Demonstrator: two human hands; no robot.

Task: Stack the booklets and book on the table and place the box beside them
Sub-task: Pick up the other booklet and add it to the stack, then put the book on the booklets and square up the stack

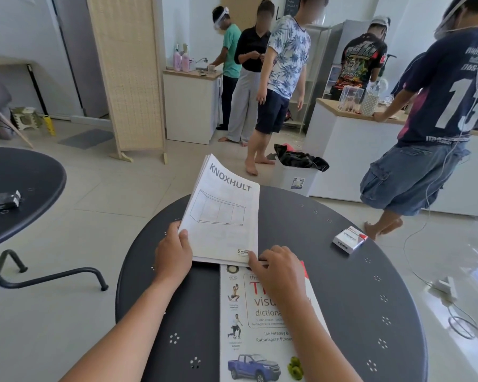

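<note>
White booklets (224,213), the top one titled KNOXHULT, are held tilted above the round black table (342,312), their far end reaching past the table's far edge. My left hand (173,256) grips their near left corner. My right hand (280,271) pinches their near right corner. A visual dictionary book (255,346) lies flat on the table at the near edge, partly under my right forearm; the booklets' near edge overlaps its top. A small white and red box (349,239) lies on the table at the right, apart from both hands.
A second black table (20,188) with a dark packet (2,201) stands at the left. A white bin (295,175) with dark cloth stands beyond the table. Several people stand at white counters behind. A cable and power strip (447,289) lie on the floor at right.
</note>
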